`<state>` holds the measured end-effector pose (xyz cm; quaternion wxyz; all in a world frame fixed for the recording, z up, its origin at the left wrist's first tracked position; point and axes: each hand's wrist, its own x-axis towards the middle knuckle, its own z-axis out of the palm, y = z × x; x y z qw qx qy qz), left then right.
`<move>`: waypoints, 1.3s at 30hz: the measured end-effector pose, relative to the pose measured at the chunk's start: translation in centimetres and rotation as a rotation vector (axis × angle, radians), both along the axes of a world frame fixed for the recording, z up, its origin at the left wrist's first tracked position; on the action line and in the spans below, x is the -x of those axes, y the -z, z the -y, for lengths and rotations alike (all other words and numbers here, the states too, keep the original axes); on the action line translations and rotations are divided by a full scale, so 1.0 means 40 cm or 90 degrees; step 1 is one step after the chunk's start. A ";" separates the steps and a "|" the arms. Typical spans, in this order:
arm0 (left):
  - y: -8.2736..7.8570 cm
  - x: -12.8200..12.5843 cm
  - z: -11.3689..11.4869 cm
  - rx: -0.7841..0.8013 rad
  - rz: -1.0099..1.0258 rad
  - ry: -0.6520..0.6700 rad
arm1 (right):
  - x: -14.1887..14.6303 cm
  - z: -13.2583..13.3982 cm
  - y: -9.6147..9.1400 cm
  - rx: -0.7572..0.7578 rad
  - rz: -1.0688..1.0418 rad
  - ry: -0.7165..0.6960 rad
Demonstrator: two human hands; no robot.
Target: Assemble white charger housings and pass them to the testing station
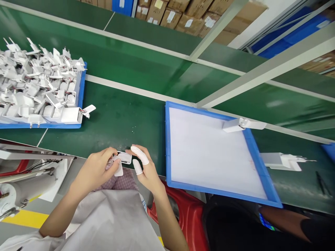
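Gripping the small white plastic housing (126, 158) left of the blue-rimmed rectangular tray (168, 146), the left hand (97, 168) should steady it firmly; the right hand (148, 171), parted at the tray-side end, contact unclear, should support without squeezing.

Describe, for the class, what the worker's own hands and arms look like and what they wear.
The left hand shows no glove. The right hand has a white cover on one finger and another on the thumb. Both forearms are bare; a loose whitish sleeve ends near the left elbow.
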<state>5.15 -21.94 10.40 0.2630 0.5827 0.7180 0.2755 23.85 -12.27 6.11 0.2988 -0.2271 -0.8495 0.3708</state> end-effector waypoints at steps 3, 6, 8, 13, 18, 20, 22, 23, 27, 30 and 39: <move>0.001 -0.004 -0.010 0.012 0.010 -0.024 | -0.038 -0.008 -0.007 -0.107 0.021 0.002; 0.007 -0.009 -0.017 -0.002 0.013 -0.037 | -0.067 0.000 -0.011 -0.153 0.015 0.014; 0.012 -0.013 -0.019 -0.014 0.009 -0.048 | -0.067 0.005 -0.014 -0.109 0.012 0.017; 0.019 -0.017 -0.018 -0.049 0.012 -0.097 | -0.028 -0.002 -0.007 -0.035 -0.015 0.012; 0.021 -0.027 -0.027 -0.073 0.058 -0.156 | -0.013 -0.014 -0.008 -0.067 0.057 -0.063; 0.022 -0.032 -0.033 -0.075 0.070 -0.186 | -0.018 -0.016 -0.015 -0.126 0.086 -0.083; 0.023 -0.036 -0.038 -0.072 0.079 -0.213 | -0.031 -0.013 -0.025 -0.208 0.113 -0.079; 0.023 -0.037 -0.039 -0.069 0.082 -0.224 | -0.041 -0.010 -0.029 -0.256 0.124 -0.073; 0.022 -0.039 -0.041 -0.048 0.096 -0.257 | -0.095 0.011 -0.037 -0.367 0.125 -0.044; 0.021 -0.044 -0.041 -0.040 0.096 -0.275 | -0.133 0.020 -0.028 -0.320 0.120 0.054; 0.021 -0.091 -0.051 -0.112 -0.065 -0.300 | -0.096 0.050 -0.035 -0.104 0.062 0.289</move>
